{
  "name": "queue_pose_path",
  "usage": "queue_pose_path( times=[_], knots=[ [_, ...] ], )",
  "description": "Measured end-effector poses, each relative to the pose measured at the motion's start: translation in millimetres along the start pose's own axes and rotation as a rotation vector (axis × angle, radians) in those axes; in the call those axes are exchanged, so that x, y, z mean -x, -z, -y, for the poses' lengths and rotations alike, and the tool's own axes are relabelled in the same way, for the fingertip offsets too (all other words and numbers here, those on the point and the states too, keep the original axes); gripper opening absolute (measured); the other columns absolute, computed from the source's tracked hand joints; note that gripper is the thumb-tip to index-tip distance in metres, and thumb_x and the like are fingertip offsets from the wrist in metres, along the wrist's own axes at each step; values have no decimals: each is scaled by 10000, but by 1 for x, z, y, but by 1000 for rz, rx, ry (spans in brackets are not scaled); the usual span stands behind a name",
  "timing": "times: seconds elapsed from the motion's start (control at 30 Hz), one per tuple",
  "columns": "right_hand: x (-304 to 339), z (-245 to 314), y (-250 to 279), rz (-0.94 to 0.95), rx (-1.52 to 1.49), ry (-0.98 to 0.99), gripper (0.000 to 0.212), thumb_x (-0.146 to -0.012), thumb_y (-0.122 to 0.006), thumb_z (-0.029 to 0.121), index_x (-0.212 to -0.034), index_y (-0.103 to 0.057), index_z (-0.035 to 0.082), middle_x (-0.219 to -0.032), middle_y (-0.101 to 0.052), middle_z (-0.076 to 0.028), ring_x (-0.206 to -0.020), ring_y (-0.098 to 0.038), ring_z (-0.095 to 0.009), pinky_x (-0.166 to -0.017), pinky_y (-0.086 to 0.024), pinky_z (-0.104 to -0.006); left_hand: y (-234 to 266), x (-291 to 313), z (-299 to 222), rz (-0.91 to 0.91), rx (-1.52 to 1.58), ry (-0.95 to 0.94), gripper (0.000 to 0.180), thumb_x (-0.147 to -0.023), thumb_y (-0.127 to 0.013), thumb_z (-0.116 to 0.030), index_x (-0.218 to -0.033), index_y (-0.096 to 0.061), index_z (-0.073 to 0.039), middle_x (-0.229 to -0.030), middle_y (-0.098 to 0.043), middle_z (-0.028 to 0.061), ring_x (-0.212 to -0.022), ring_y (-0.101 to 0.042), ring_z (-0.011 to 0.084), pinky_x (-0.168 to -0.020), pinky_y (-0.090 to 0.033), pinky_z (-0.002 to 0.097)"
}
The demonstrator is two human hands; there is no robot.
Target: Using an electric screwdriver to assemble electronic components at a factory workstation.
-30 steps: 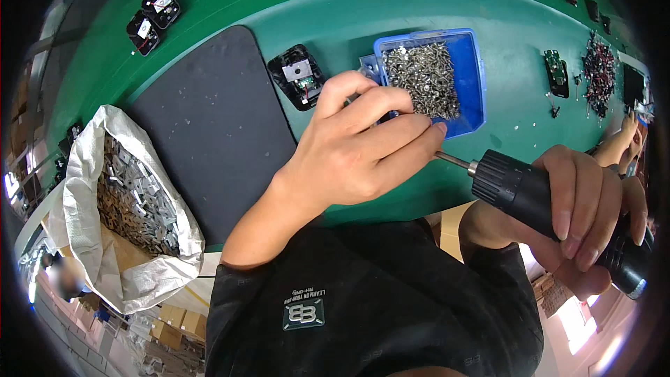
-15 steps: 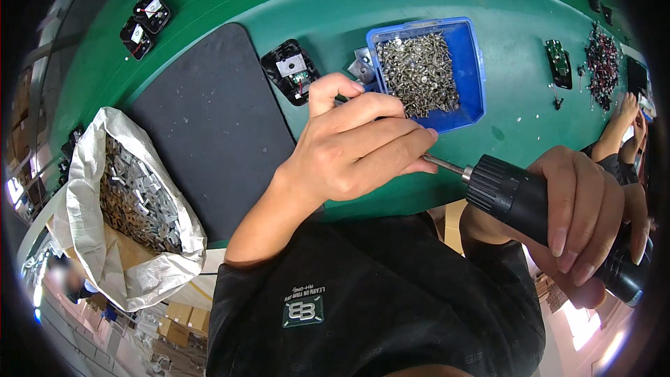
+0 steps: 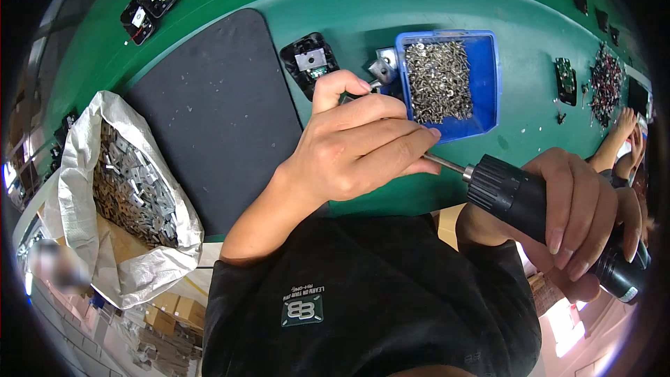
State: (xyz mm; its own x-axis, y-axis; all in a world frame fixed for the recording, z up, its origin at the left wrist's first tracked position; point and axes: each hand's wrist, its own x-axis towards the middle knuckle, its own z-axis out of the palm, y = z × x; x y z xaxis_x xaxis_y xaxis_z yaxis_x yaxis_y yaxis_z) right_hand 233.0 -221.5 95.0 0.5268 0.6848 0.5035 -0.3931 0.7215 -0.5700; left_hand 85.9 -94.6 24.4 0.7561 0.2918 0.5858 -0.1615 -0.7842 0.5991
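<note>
My right hand [image 3: 572,209] clenches the electric screwdriver [image 3: 544,209]: rigid, fairly heavy, best gripped around its barrel. My left hand [image 3: 356,150] pinches something small and hidden at the bit [image 3: 443,164].

Black short-sleeved shirt [image 3: 363,293] with a small chest emblem [image 3: 302,309], bare forearms.

Green workbench [image 3: 209,0], black mat [image 3: 216,112]

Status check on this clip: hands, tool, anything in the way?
Right hand grips black electric screwdriver. Left hand pinched at its bit tip; held item hidden. Blue screw bin just beyond.
</note>
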Motion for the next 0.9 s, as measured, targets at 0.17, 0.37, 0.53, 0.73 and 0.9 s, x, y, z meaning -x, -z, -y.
queue_pose_path(
  times=[0.17,0.37,0.53,0.73,0.9],
  knots=[
    [-2,-8,-9,-78,0,-21,417,-652,-829,77,-984,-585,140,-668,-602,38,-621,-587,-85,-648,-509,-202,9,3,7,43,-47,-13,427,-703,-690,-471,-857,-715,-74,-747,-659,-21,-733,-585,119,-816,-308,304],
    [-6,-22,-11,-117,19,-51,418,-648,-808,82,-995,-584,148,-648,-564,74,-604,-537,-64,-633,-451,-189,53,17,27,6,-131,135,747,-611,-679,-616,-1101,-640,-55,-1033,-635,38,-900,-568,202,-851,-299,351],
    [-14,-40,-11,-154,135,-90,432,-662,-789,156,-1037,-575,172,-652,-543,94,-614,-519,-45,-661,-420,-193,57,21,46,304,-266,452,1057,-479,-853,-322,-1383,-364,-75,-1311,-470,96,-1191,-437,295,-952,-292,461],
    [-22,-67,-16,-62,282,-174,394,-734,-729,191,-1086,-552,176,-709,-535,89,-655,-479,-50,-698,-371,-215,51,26,56,226,-193,454,792,-519,-832,-172,-1248,-530,-95,-1172,-566,80,-1174,-484,254,-986,-293,406],
    [-29,-88,-18,10,372,-243,379,-772,-697,209,-1117,-540,198,-748,-528,75,-683,-464,-62,-725,-338,-238,53,30,60,193,-133,432,749,-534,-812,-206,-1231,-556,-114,-1142,-572,65,-1117,-504,246,-949,-312,398]
  ],
)
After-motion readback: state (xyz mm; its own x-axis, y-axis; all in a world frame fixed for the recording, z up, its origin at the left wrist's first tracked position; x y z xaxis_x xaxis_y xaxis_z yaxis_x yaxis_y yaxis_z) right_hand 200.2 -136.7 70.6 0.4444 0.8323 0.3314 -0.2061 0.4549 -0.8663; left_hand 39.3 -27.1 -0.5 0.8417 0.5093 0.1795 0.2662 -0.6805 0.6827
